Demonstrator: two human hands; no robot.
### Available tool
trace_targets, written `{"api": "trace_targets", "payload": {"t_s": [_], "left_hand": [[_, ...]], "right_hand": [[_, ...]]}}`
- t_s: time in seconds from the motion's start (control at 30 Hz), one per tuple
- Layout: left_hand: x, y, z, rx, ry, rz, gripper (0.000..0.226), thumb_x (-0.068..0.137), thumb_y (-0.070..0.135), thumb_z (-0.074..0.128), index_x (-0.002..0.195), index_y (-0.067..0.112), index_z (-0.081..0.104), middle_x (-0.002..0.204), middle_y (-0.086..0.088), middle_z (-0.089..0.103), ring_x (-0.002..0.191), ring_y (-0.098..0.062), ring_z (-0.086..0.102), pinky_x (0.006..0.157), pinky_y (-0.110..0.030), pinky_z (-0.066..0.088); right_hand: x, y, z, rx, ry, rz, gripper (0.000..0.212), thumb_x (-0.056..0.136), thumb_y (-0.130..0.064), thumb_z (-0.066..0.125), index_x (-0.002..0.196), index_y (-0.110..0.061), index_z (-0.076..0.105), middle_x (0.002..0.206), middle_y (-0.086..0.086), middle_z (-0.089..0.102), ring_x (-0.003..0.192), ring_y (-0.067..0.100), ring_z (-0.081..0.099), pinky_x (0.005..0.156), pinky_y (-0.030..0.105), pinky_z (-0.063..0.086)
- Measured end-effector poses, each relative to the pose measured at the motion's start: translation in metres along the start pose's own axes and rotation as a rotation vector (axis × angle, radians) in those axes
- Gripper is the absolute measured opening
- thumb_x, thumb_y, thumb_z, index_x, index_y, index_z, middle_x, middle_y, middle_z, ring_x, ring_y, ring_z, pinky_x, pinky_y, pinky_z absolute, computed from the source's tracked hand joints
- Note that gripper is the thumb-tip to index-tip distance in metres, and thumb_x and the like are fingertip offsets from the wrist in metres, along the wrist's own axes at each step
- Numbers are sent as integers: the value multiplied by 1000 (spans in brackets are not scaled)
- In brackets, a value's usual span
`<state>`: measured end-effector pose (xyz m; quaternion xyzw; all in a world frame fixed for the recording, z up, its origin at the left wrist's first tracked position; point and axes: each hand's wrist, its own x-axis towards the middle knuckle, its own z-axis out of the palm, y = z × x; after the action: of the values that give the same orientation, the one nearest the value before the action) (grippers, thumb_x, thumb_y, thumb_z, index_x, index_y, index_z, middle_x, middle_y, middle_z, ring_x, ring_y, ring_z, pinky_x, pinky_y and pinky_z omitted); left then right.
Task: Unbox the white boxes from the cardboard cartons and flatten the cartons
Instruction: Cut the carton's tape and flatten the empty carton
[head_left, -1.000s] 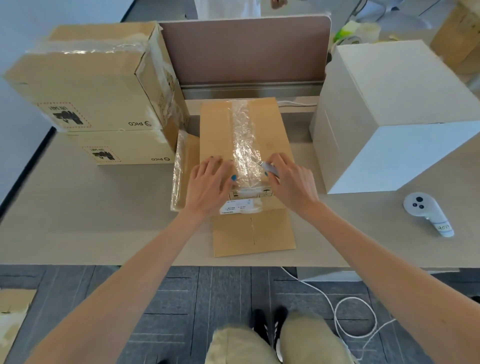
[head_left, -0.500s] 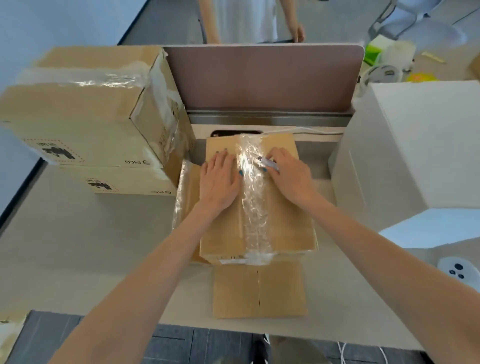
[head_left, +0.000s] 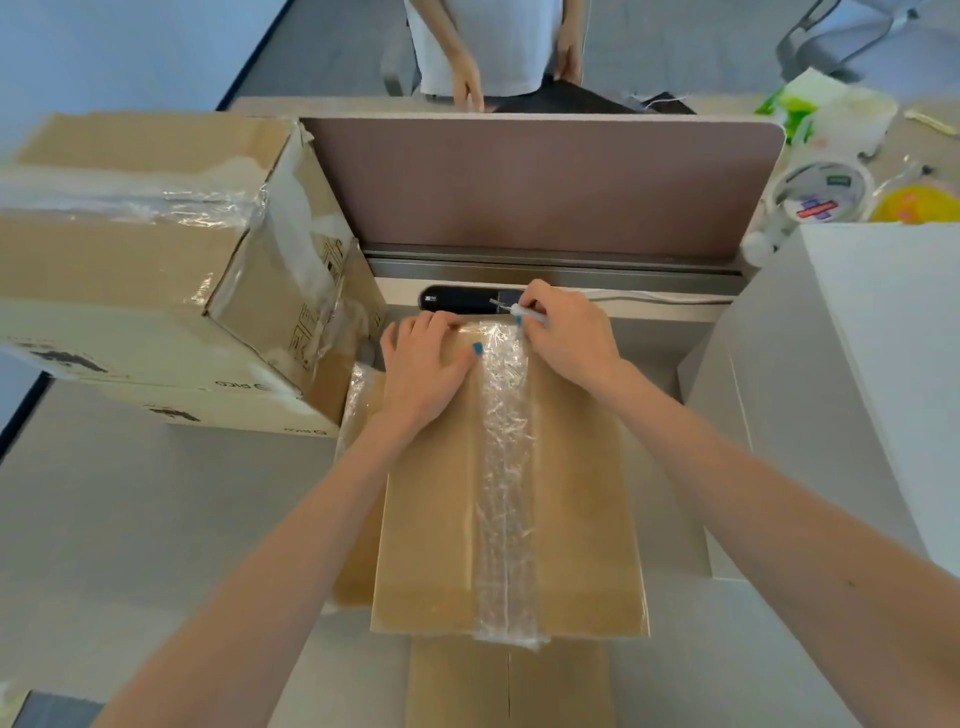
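A sealed cardboard carton (head_left: 509, 493) lay flat in the middle of the worktop (head_left: 156, 519), its long side running away from the person. A crinkled strip of clear tape (head_left: 506, 467) covered the centre seam from near edge to far edge. The left hand (head_left: 426, 364) pressed down on the carton's far left part, fingers straight and flat beside the tape. The right hand (head_left: 566, 338) sat at the far end of the strip, thumb and fingers pinching a small cutter (head_left: 519, 310) whose tip pointed left over the carton's far edge. The carton rested on a flattened piece of cardboard (head_left: 509, 686) that stuck out toward the person. Another flat piece with loose film (head_left: 361, 410) showed at its left side.

To the left, 2 more taped cartons (head_left: 130, 249) stood stacked, the upper turned at an angle to the lower. A large white box (head_left: 857, 364) stood at the right, apart from the carton. Behind the hands, a black oblong fitting (head_left: 462, 300) and a white cable (head_left: 649, 297) lay at the foot of a brown divider panel (head_left: 540, 182). Beyond the panel stood a 2nd person (head_left: 488, 47) in a white top, both arms hanging. A round white roll (head_left: 821, 195) and a yellow object (head_left: 911, 205) sat past the white box.
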<state>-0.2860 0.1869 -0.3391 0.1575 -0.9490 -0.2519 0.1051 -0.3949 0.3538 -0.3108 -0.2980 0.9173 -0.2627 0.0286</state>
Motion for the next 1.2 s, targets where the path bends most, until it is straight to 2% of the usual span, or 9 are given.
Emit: {"api": "trace_targets", "payload": {"t_s": [0.2, 0.27, 0.43, 0.5, 0.63, 0.67, 0.77, 0.97, 1.2], "left_hand": [[-23, -5, -1, -78, -42, 72, 25, 87, 40, 67, 107, 35, 52, 110, 19, 56, 104, -1, 41, 102, -36, 29], [-29, -4, -2, -100, -51, 81, 25, 87, 38, 68, 106, 35, 52, 108, 19, 55, 103, -1, 42, 99, -36, 30], [-30, 3, -8, -154, -107, 23, 23, 87, 30, 69, 97, 35, 49, 104, 19, 56, 101, -6, 45, 96, -42, 34], [-32, 5, -8, -146, -119, 20, 17, 90, 30, 64, 96, 34, 48, 101, 18, 53, 99, -6, 45, 94, -45, 38], [-37, 6, -6, -133, -103, 36, 11, 93, 32, 58, 96, 34, 48, 100, 15, 49, 94, -7, 47, 89, -46, 43], [-38, 6, -6, -137, -99, 39, 11, 93, 31, 58, 96, 34, 48, 100, 14, 49, 94, -7, 48, 89, -47, 43], [-38, 7, -8, -144, -98, 48, 13, 93, 29, 59, 95, 33, 48, 101, 13, 47, 92, -9, 49, 87, -47, 45], [-41, 5, -10, -121, -110, 68, 12, 94, 23, 58, 97, 29, 49, 102, 12, 47, 93, -12, 48, 84, -46, 45], [-45, 4, -9, -71, -114, 146, 9, 95, 23, 57, 99, 28, 50, 101, 11, 49, 90, -10, 48, 77, -40, 43]], "right_hand": [[3, 8, -12, -52, -248, 3, 19, 99, -23, 44, 107, -19, 61, 101, 2, 65, 85, 18, 56, 70, 30, 43], [2, 10, -17, -140, -284, -37, 22, 101, -22, 39, 111, -19, 59, 106, 2, 63, 86, 17, 54, 71, 31, 43], [5, 14, -30, -207, -371, -134, 27, 101, -16, 35, 115, -23, 57, 113, 2, 62, 85, 20, 48, 61, 27, 30], [7, 12, -32, -230, -406, -158, 29, 101, -14, 33, 115, -23, 58, 111, 3, 62, 86, 21, 47, 68, 28, 29], [7, 7, -32, -291, -430, -205, 30, 99, -14, 32, 108, -24, 58, 100, 2, 64, 81, 21, 47, 89, 34, 31], [6, 6, -31, -287, -438, -210, 28, 98, -16, 33, 106, -25, 58, 99, 2, 65, 81, 21, 48, 91, 34, 30], [4, 5, -27, -239, -448, -213, 24, 96, -20, 36, 101, -26, 58, 99, 0, 67, 86, 22, 53, 86, 31, 27], [4, 0, -25, -242, -422, -278, 26, 95, -20, 40, 101, -25, 65, 99, -1, 68, 87, 21, 55, 93, 33, 31], [3, -4, -31, -325, -423, -435, 24, 92, -14, 44, 97, -21, 66, 87, -4, 65, 77, 17, 49, 84, 30, 31]]}}
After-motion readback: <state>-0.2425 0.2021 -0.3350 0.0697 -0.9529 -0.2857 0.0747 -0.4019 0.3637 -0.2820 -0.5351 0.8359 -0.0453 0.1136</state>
